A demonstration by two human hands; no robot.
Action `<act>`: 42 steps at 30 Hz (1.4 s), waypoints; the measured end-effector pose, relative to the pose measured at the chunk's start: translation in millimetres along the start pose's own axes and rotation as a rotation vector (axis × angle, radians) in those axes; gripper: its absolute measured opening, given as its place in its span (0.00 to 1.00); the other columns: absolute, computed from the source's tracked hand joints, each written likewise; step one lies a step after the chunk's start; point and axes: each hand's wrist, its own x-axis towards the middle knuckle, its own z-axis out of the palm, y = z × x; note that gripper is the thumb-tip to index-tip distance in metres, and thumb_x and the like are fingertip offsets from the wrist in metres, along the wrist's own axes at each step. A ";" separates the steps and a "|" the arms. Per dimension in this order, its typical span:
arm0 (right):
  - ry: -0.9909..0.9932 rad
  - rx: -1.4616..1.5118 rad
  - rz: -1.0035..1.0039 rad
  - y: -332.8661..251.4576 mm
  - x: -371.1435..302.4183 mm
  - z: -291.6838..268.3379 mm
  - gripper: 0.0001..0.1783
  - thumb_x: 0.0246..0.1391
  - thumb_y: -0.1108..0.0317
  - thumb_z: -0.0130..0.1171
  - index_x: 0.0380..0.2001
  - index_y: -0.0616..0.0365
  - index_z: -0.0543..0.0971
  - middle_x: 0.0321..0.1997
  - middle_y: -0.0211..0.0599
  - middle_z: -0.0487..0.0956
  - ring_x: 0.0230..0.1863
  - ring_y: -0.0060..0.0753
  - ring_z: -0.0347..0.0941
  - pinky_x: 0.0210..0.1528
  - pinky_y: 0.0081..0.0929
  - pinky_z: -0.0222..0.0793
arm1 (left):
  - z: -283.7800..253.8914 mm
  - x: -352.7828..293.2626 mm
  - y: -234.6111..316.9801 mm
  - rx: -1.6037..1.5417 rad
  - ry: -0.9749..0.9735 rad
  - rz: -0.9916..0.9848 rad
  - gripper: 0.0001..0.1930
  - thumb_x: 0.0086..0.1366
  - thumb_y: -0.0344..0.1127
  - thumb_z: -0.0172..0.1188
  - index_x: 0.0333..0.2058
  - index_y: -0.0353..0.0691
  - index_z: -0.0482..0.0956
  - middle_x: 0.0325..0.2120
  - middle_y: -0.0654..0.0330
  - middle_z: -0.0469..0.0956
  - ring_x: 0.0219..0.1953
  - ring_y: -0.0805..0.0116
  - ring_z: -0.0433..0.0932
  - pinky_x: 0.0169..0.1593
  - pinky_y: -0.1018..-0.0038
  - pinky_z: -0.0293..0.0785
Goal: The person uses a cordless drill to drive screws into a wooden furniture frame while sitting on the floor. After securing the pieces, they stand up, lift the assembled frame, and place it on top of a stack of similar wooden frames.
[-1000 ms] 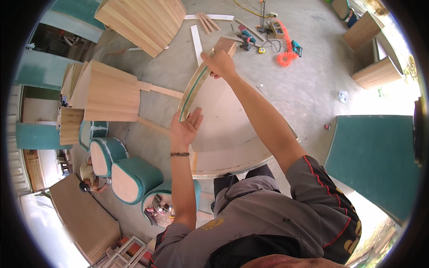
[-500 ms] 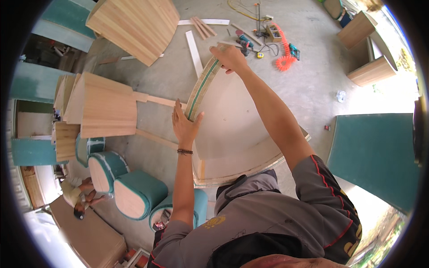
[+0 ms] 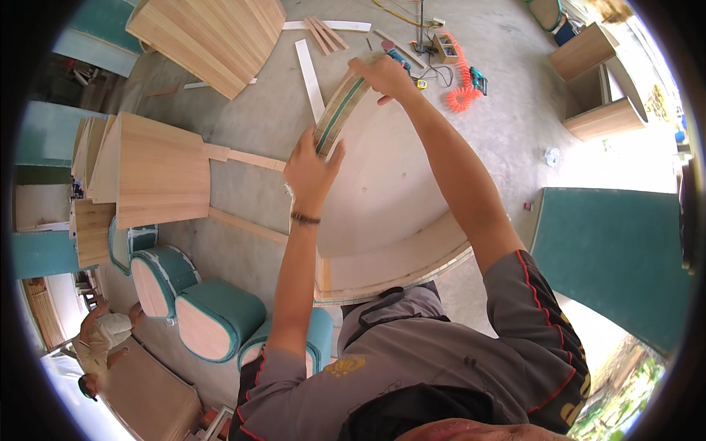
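In front of my body stands a large, pale, curved wooden piece (image 3: 390, 176), fan-shaped from above with a hollow inner face. Along its far-left rim runs a banded edge (image 3: 340, 116) with a green line down the middle. My right hand (image 3: 384, 77) is closed over the upper end of that edge, fingers bent around it. Lower on the same edge is my left hand (image 3: 310, 173), its fingers extended along the outer side and the thumb apart on the inner side. The piece's near rim lies close to my waist.
A sander (image 3: 397, 55), an orange coiled hose (image 3: 465, 95) and wood strips lie on the floor beyond. Left are wooden panels (image 3: 165, 169) and rounded green-sided forms (image 3: 220, 320). A green panel (image 3: 610, 257) stands right. Another person (image 3: 103, 342) is at lower left.
My left hand has moved up along the banded edge, nearer my right hand. The right hand keeps its hold at the upper end. The other person has shifted lower left.
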 end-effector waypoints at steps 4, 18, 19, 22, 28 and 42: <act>-0.013 -0.031 -0.012 -7.4 -10.5 -1.9 0.38 0.49 0.31 0.56 0.37 0.60 0.84 0.25 0.37 0.77 0.27 0.33 0.79 0.22 0.31 0.81 | 13.7 42.6 32.1 0.006 -0.019 0.051 0.26 0.56 0.50 0.72 0.48 0.41 0.78 0.37 0.53 0.85 0.36 0.50 0.84 0.38 0.60 0.81; 0.060 0.237 -0.033 132.8 70.6 -7.7 0.39 0.62 0.32 0.43 0.51 0.57 0.82 0.43 0.48 0.82 0.42 0.39 0.79 0.48 0.41 0.77 | 17.2 23.4 25.4 -0.060 -0.100 0.152 0.25 0.60 0.42 0.68 0.53 0.37 0.74 0.39 0.48 0.83 0.37 0.48 0.84 0.39 0.60 0.81; 0.113 0.134 -0.109 165.6 94.9 8.7 0.35 0.66 0.37 0.43 0.50 0.57 0.82 0.43 0.48 0.82 0.43 0.42 0.79 0.50 0.42 0.76 | 19.9 21.4 25.5 -0.036 -0.121 0.128 0.26 0.60 0.42 0.68 0.54 0.37 0.73 0.40 0.48 0.83 0.38 0.47 0.84 0.39 0.60 0.81; -0.016 -0.205 -0.296 233.8 137.2 65.1 0.43 0.68 0.33 0.32 0.49 0.64 0.81 0.50 0.67 0.80 0.56 0.67 0.75 0.60 0.50 0.69 | 9.4 -0.8 23.8 0.054 -0.191 0.020 0.29 0.60 0.43 0.69 0.57 0.38 0.72 0.41 0.47 0.83 0.39 0.46 0.83 0.40 0.59 0.80; -0.218 0.190 -0.028 257.1 191.3 124.1 0.46 0.64 0.29 0.39 0.59 0.65 0.76 0.60 0.65 0.76 0.67 0.57 0.69 0.67 0.43 0.62 | -24.1 -106.8 -31.0 0.094 -0.196 -0.212 0.34 0.57 0.48 0.71 0.59 0.41 0.69 0.47 0.48 0.82 0.44 0.42 0.82 0.45 0.54 0.79; -0.407 0.289 0.118 204.6 158.1 71.1 0.41 0.60 0.36 0.45 0.69 0.49 0.68 0.74 0.41 0.64 0.72 0.41 0.60 0.71 0.39 0.53 | -39.3 -270.9 -62.5 -0.067 -0.188 -0.496 0.39 0.52 0.38 0.74 0.60 0.31 0.66 0.45 0.41 0.81 0.44 0.41 0.83 0.46 0.53 0.78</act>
